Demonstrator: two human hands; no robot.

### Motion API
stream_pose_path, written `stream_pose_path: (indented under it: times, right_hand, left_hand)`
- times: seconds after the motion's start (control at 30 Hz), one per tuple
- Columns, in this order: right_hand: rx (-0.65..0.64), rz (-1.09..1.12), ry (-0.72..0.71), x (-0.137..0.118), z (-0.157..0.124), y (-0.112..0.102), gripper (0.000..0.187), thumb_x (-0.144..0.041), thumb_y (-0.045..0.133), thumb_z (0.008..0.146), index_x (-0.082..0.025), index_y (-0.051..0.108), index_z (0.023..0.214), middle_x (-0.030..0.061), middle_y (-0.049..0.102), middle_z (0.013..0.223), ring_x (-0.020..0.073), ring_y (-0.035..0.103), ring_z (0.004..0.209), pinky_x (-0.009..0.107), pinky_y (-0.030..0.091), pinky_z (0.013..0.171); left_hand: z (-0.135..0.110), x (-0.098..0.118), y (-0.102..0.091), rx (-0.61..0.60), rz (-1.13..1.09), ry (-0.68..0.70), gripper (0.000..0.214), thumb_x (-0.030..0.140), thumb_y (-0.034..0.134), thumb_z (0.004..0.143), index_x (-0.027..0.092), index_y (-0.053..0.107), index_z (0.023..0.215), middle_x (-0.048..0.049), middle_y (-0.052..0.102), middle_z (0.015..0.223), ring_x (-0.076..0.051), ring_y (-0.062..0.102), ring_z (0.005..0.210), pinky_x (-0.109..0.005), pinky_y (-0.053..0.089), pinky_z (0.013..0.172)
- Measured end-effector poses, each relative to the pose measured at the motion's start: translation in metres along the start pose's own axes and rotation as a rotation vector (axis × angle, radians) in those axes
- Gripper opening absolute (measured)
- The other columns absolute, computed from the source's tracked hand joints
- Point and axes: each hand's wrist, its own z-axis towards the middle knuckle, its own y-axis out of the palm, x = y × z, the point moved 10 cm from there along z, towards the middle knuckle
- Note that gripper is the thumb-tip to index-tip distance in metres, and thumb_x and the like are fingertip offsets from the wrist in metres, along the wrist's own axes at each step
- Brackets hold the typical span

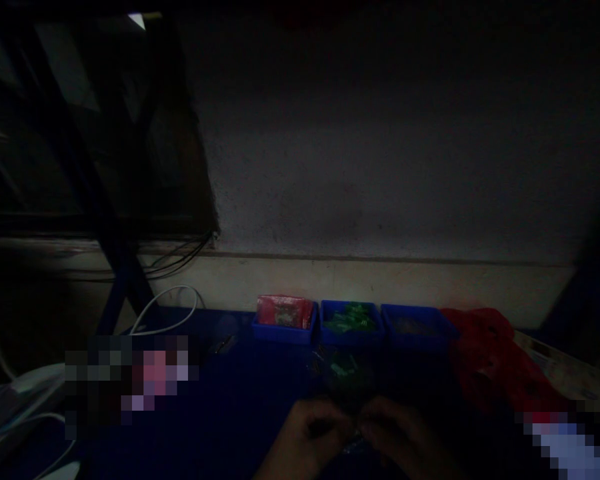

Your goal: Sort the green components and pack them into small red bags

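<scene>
My left hand and my right hand meet at the lower middle, just above the blue table. Both are closed, thumbs and fingertips pinched close together. A shiny bit of clear plastic film shows at and below the fingertips; its full shape is hidden in the dark. Just beyond the fingers lies a green packet, partly in shadow. Small clear packets are beside it on the left, too dim to make out what they contain.
Along the wall stand a blue tray with red packets, a blue tray with green packets and a blue tray with dim contents. Red plastic bags lie right. A white cable loops left.
</scene>
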Motion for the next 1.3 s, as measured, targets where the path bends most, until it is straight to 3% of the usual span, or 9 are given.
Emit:
stream_pose_path:
  times: [0.1, 0.3, 0.63, 0.93, 1.3]
  right_hand:
    - [0.020, -0.003, 0.021, 0.002, -0.001, -0.002, 0.022, -0.043, 0.059, 0.072, -0.022, 0.064, 0.072, -0.0027, 0.054, 0.065, 0.0150, 0.051, 0.064, 0.022, 0.040, 0.058]
    - [0.036, 0.007, 0.011, 0.003, -0.001, -0.003, 0.021, -0.042, 0.059, 0.070, -0.022, 0.064, 0.073, -0.0021, 0.055, 0.066, 0.0160, 0.051, 0.064, 0.023, 0.040, 0.058]
    - [0.048, -0.007, 0.042, 0.002, -0.004, -0.004, 0.017, -0.037, 0.059, 0.071, -0.021, 0.064, 0.068, -0.0030, 0.054, 0.063, 0.0162, 0.051, 0.067, 0.023, 0.038, 0.060]
    - [-0.030, 0.024, 0.009, 0.003, 0.000, 0.004, 0.019, -0.037, 0.057, 0.072, -0.020, 0.063, 0.075, -0.0029, 0.054, 0.065, 0.0139, 0.050, 0.062, 0.023, 0.037, 0.057]
    - [0.013, -0.012, 0.014, -0.002, -0.001, -0.003, 0.016, -0.032, 0.055, 0.070, -0.021, 0.052, 0.059, -0.0052, 0.046, 0.058, 0.0140, 0.049, 0.060, 0.023, 0.036, 0.056]
  left_hand:
    - [0.001, -0.005, 0.002, -0.018, 0.014, -0.041, 0.023, 0.032, 0.059, 0.074, 0.013, 0.069, 0.067, -0.0005, 0.061, 0.062, -0.014, 0.052, 0.061, -0.025, 0.038, 0.060]
    - [-0.001, -0.007, 0.001, 0.016, -0.057, -0.069, 0.020, 0.032, 0.064, 0.069, 0.012, 0.066, 0.069, -0.0007, 0.060, 0.064, -0.014, 0.052, 0.062, -0.025, 0.040, 0.062]
    - [0.001, -0.004, 0.006, -0.046, -0.152, -0.008, 0.023, 0.036, 0.064, 0.072, 0.013, 0.061, 0.067, 0.0007, 0.056, 0.063, -0.012, 0.049, 0.060, -0.023, 0.036, 0.059]
    - [0.001, 0.003, 0.007, -0.054, -0.197, -0.004, 0.020, 0.027, 0.060, 0.070, 0.016, 0.047, 0.059, 0.0053, 0.041, 0.057, -0.009, 0.036, 0.054, -0.022, 0.029, 0.054]
    - [0.001, -0.007, 0.008, -0.053, -0.216, -0.036, 0.018, 0.028, 0.062, 0.069, 0.015, 0.051, 0.066, 0.0034, 0.045, 0.061, -0.011, 0.039, 0.058, -0.023, 0.029, 0.055]
